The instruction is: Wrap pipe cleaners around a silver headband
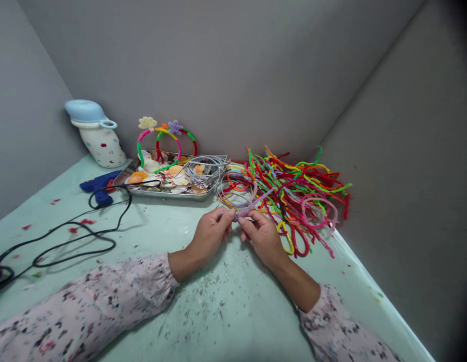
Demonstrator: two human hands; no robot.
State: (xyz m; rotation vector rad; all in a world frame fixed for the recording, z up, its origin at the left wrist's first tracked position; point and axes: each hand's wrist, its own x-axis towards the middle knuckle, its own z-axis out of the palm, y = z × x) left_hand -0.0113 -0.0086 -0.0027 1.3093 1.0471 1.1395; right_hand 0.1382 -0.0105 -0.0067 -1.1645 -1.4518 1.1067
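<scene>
A thin purple pipe cleaner (252, 205) runs between my two hands, its free end reaching up and right toward the pile. My left hand (213, 229) pinches it between thumb and forefinger. Close beside, my right hand (261, 234) also pinches it, thumb against fingers. The stretch between my fingertips is short and partly hidden. Just beyond my hands lie coils of grey wire (207, 168) and a heap of colourful pipe cleaners (290, 181). Scissors with a red and yellow handle (301, 242) rest beside my right hand.
A metal tray (169, 193) holds paper pieces and two flower-topped pipe-cleaner headbands (139, 146). To its left are a blue glue gun (99, 183) with a looping black cord (114, 236) and a blue-lidded bottle (101, 143). Grey walls enclose the green table (226, 311).
</scene>
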